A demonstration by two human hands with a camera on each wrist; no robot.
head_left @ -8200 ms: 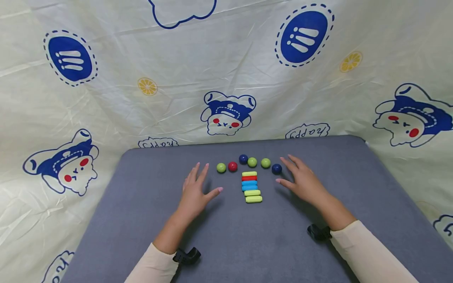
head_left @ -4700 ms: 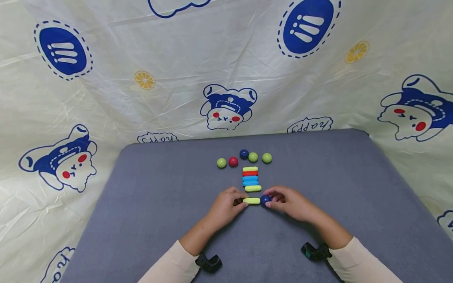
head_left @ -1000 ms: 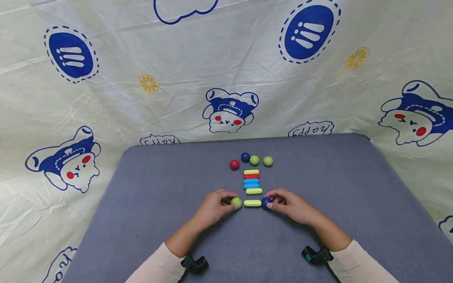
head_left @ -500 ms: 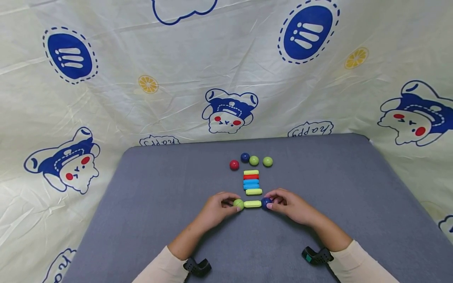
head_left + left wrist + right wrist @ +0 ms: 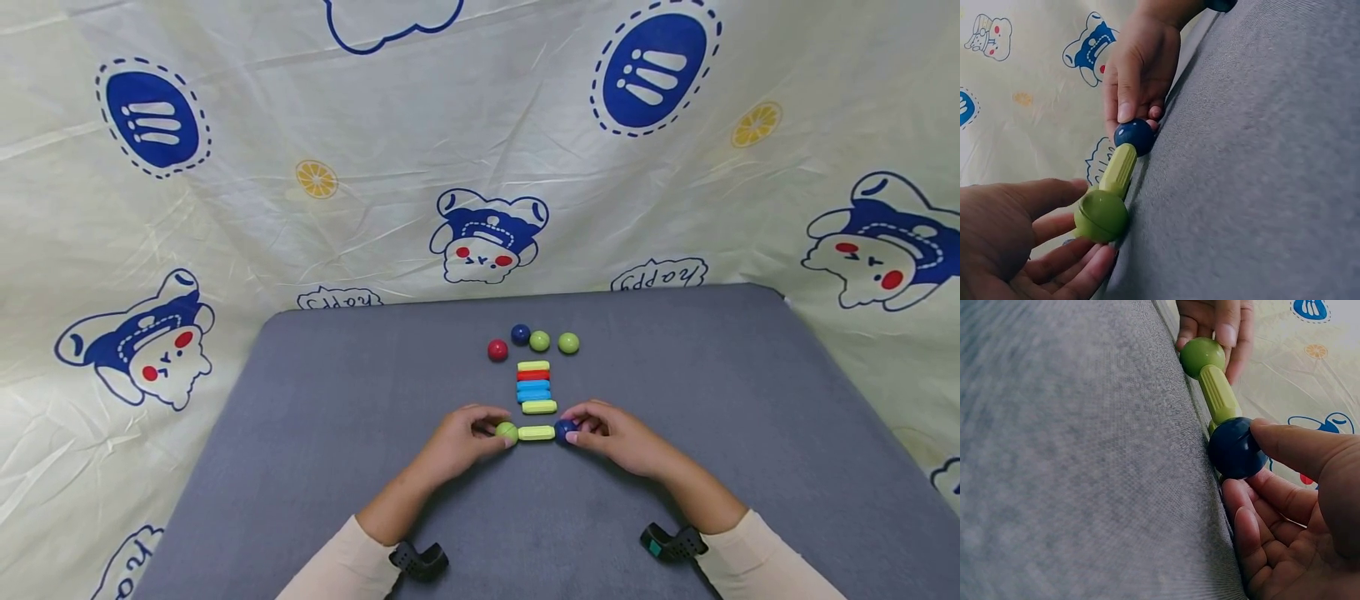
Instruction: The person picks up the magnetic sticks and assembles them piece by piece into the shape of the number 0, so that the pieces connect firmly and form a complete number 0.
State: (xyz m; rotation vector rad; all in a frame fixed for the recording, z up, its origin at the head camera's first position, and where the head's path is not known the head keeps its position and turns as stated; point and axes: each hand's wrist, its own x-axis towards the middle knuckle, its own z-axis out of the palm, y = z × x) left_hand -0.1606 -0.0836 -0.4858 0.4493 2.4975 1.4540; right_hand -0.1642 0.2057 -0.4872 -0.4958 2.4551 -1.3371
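At ends of yellow rod (image 5: 536,433), green ball (image 5: 507,432) in left hand's (image 5: 459,442) grip, blue ball (image 5: 564,428) in right hand's (image 5: 621,434).

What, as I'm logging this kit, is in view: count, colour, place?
Table: 1, grey, foreground
Cloth: 1, printed white, behind table
Near rod: 1, lime, between two balls
Near green ball: 1, green, near rod's left end
Near blue ball: 1, dark blue, near rod's right end
Far green balls: 2, green, far row's right
Far blue ball: 1, dark blue, far row
Red ball: 1, red, far row's left end
Lime rods: 2, lime, rod column's ends
Blue rods: 2, light blue, column's middle
Red rod: 1, red, beyond blue rods
Bands: 2, black, at wrists
Sleeves: 2, cream, on forearms
Left grip: 1, bare, holding near green ball
Right grip: 1, bare, holding near blue ball
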